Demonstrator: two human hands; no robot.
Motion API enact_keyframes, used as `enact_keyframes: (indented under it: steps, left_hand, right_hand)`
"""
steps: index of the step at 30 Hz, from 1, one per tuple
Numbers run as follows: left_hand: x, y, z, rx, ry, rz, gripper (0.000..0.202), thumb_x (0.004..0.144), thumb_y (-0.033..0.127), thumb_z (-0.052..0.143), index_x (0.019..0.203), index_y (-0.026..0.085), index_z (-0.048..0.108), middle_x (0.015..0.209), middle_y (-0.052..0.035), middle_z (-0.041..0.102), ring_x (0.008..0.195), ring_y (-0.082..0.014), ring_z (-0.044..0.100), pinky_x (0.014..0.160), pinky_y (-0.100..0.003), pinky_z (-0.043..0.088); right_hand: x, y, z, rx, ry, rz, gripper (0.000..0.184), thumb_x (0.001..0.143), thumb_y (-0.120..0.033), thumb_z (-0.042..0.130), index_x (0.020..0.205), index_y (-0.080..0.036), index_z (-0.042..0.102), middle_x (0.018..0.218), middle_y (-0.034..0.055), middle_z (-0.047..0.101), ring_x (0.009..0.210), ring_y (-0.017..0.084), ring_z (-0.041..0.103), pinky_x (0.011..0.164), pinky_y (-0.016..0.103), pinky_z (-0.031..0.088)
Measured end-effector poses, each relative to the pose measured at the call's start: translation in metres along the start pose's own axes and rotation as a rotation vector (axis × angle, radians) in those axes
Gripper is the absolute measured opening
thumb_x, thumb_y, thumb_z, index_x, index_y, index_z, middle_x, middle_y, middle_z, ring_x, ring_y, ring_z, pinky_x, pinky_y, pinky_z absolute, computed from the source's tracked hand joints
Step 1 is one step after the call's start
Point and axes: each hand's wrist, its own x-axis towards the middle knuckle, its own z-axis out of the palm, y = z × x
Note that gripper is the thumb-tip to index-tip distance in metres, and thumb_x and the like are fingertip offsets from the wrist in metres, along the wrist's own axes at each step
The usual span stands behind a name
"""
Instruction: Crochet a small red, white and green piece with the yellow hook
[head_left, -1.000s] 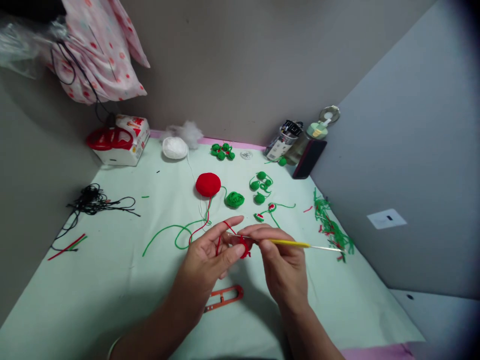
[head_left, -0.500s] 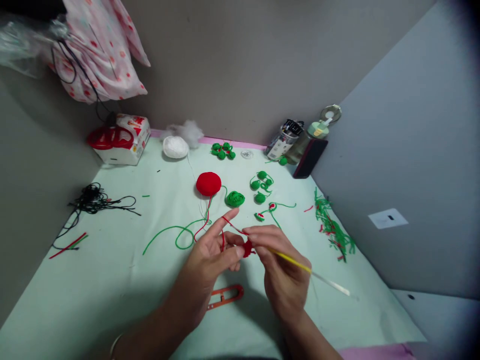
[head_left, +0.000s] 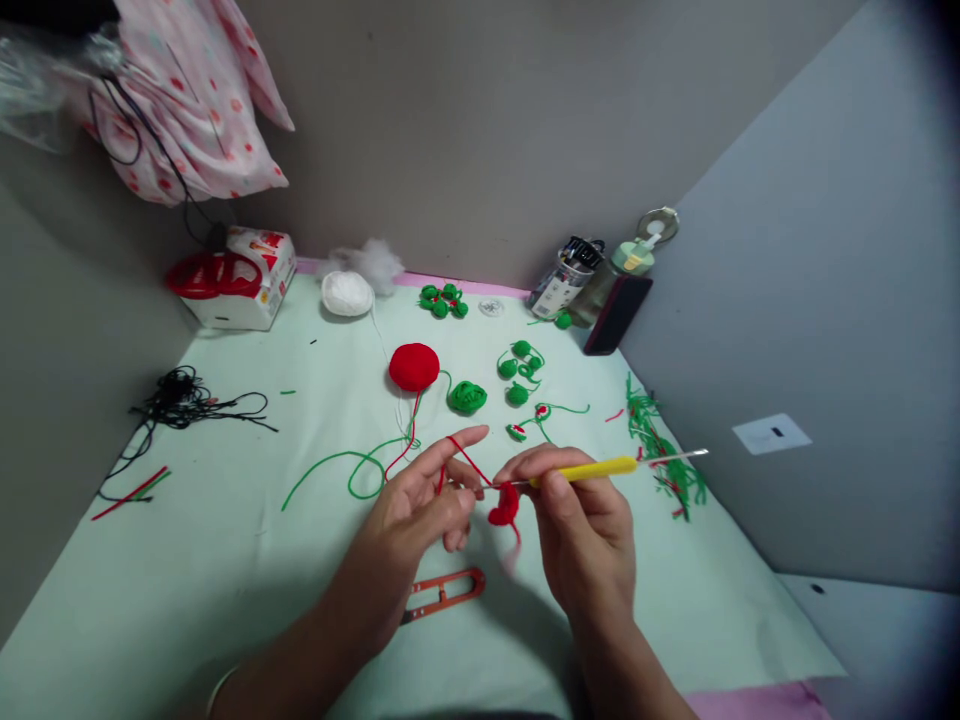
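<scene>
My right hand (head_left: 589, 530) is closed around the yellow handle of a crochet hook (head_left: 600, 470), held nearly level. A small red crocheted piece (head_left: 505, 506) hangs on the hook's shaft, its short tail dangling and blurred. Over the raised index finger of my left hand (head_left: 416, 515), red yarn (head_left: 471, 462) stretches tight to the hook. The left thumb and the other fingers are curled in close to the hook's tip. That yarn leads back to a red yarn ball (head_left: 414, 367). Orange thread snips (head_left: 450, 594) lie below the hands, partly behind my left wrist.
A green yarn ball (head_left: 468, 397) sits beside the red one, with small green crocheted balls (head_left: 517, 395) to its right. Green scraps (head_left: 664, 440) lie at right, black cord (head_left: 184, 395) at left. White yarn (head_left: 346, 294), a tissue box (head_left: 262, 285) and a phone (head_left: 619, 315) stand behind.
The hook's back end has swung up and its handle has levelled. The red piece has come away from my left fingers and hangs on the hook beside my right hand.
</scene>
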Motion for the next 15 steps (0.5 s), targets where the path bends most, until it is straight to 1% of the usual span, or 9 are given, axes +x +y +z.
enact_keyframes:
  steps: [2,4,6,9,12,15]
  left_hand:
    - [-0.0014,0.0025,0.0007,0.017,-0.031,-0.023,0.052,0.088,0.032,0.077,0.139,0.029,0.068,0.093,0.0014,0.061,0.063,-0.0085,0.046,0.066,-0.028,0.038]
    - [-0.0022,0.0046,0.0017,0.028,-0.046,-0.050,0.058,0.085,0.036,0.080,0.141,0.029,0.066,0.095,0.0008,0.063,0.064,-0.0087,0.045,0.065,-0.028,0.036]
    - [-0.0020,0.0051,0.0025,0.038,-0.058,-0.062,0.058,0.086,0.039,0.081,0.141,0.028,0.066,0.090,0.0015,0.063,0.063,-0.0086,0.044,0.064,-0.027,0.036]
    - [-0.0003,0.0024,0.0031,0.038,-0.085,-0.072,0.052,0.090,0.042,0.077,0.139,0.026,0.067,0.078,0.0039,0.057,0.059,-0.0077,0.043,0.063,-0.027,0.036]
    - [0.0016,-0.0017,0.0035,-0.006,-0.125,-0.099,0.053,0.088,0.037,0.079,0.138,0.023,0.067,0.073,0.0051,0.056,0.053,-0.0065,0.041,0.058,-0.026,0.035]
    - [0.0020,-0.0031,0.0042,-0.061,-0.108,-0.102,0.056,0.085,0.030,0.082,0.138,0.023,0.067,0.078,0.0036,0.061,0.051,-0.0046,0.038,0.055,-0.025,0.033]
  right_hand:
    - [0.0004,0.0013,-0.0001,-0.025,-0.002,-0.017,0.018,0.104,-0.030,0.062,0.101,-0.025,0.079,0.092,0.0030,0.075,0.082,0.015,0.069,0.074,0.028,0.058]
    - [0.0004,0.0024,-0.0003,-0.053,-0.013,-0.036,0.018,0.105,-0.028,0.061,0.102,-0.026,0.079,0.094,0.0031,0.076,0.084,0.015,0.069,0.076,0.028,0.058]
    - [0.0002,0.0029,-0.0003,-0.083,-0.017,-0.064,0.018,0.105,-0.027,0.061,0.103,-0.027,0.080,0.095,0.0032,0.077,0.087,0.016,0.069,0.076,0.028,0.057]
    - [0.0001,0.0027,0.0000,-0.125,-0.020,-0.109,0.017,0.104,-0.026,0.063,0.103,-0.027,0.080,0.095,0.0028,0.078,0.089,0.016,0.069,0.076,0.028,0.057]
    - [0.0006,0.0032,0.0000,-0.144,-0.040,-0.148,0.016,0.102,-0.026,0.066,0.102,-0.028,0.081,0.094,0.0025,0.079,0.093,0.017,0.070,0.082,0.029,0.057]
    - [0.0017,0.0044,-0.0013,-0.112,-0.053,-0.123,0.015,0.102,-0.027,0.066,0.102,-0.027,0.081,0.095,0.0031,0.080,0.093,0.017,0.071,0.082,0.029,0.058]
